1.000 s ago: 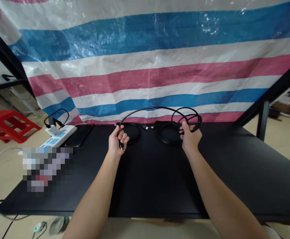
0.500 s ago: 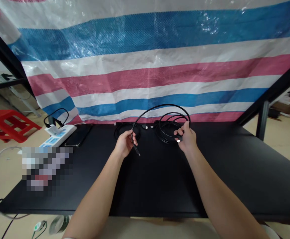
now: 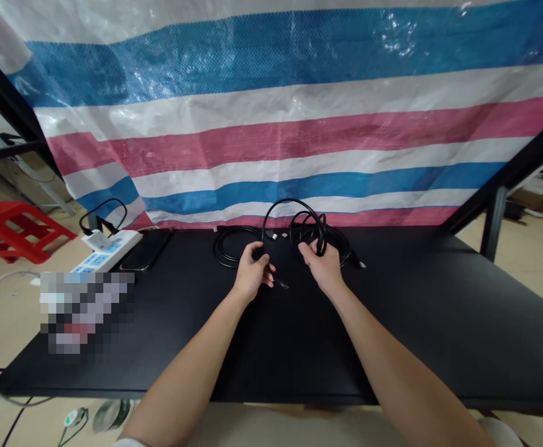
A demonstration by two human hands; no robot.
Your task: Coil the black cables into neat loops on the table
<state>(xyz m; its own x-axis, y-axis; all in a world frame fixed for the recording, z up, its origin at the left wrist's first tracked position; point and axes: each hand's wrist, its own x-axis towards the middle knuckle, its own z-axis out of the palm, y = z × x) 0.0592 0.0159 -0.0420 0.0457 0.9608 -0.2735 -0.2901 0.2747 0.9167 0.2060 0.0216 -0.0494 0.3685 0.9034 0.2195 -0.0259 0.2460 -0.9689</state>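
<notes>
Holding: black cable [image 3: 290, 200], fingers of left hand [image 3: 253, 271] closed on it
Right hand [image 3: 322, 267]: fingers curled around its loops
Beside: second coiled cable [image 3: 225, 261]

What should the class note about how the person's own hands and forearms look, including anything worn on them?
The left hand and right hand are bare: no gloves, rings or watch show. The left forearm and right forearm are bare too, with no visible markings. White fabric, probably sleeve edges, shows at the bottom of the view by each arm.
</notes>
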